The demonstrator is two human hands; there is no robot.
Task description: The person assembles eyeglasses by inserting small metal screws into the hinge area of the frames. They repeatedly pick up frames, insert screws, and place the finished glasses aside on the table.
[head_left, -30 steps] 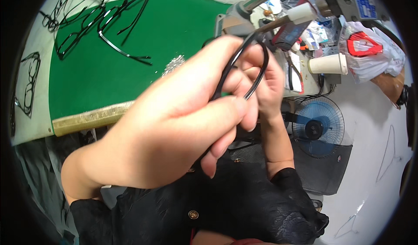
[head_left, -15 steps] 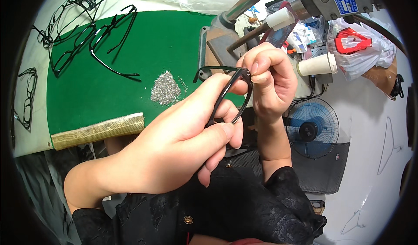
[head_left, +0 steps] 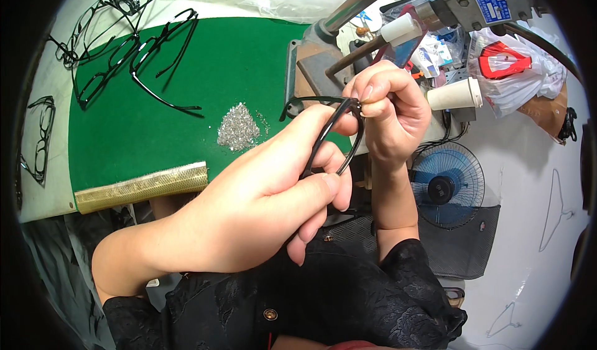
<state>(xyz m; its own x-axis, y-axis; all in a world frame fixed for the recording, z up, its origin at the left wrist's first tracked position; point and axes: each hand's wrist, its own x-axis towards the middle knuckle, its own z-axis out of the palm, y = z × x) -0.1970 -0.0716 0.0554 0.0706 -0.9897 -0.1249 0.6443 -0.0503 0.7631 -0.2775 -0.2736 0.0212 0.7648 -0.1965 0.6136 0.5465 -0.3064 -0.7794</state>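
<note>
A black eyeglass frame (head_left: 318,141) is up in front of me over the edge of the bench. My left hand (head_left: 249,207) is wrapped round it, with the thumb on the lower rim and fingers behind. One temple arm sticks out past the index finger. At the frame's hinge corner, my right hand (head_left: 398,110) is closed in a pinch of thumb and index finger. Whatever is between those fingertips is too small to make out. Beyond my left wrist, a heap of tiny silvery metal parts, like small screws (head_left: 239,128), lies on the green mat (head_left: 168,141).
Several black eyeglass frames (head_left: 134,64) lie tangled at the back left, and another pair (head_left: 41,140) sits farther left. A brass-coloured mesh strip (head_left: 143,187) runs along the near edge. A metal bench machine (head_left: 314,64), paper cup (head_left: 453,93) and fan (head_left: 443,188) are at right.
Both hands and the eyeglass frame have shifted very slightly right in the picture, as has the scene. The left hand's grip and the right hand's pinch at the hinge are unchanged.
</note>
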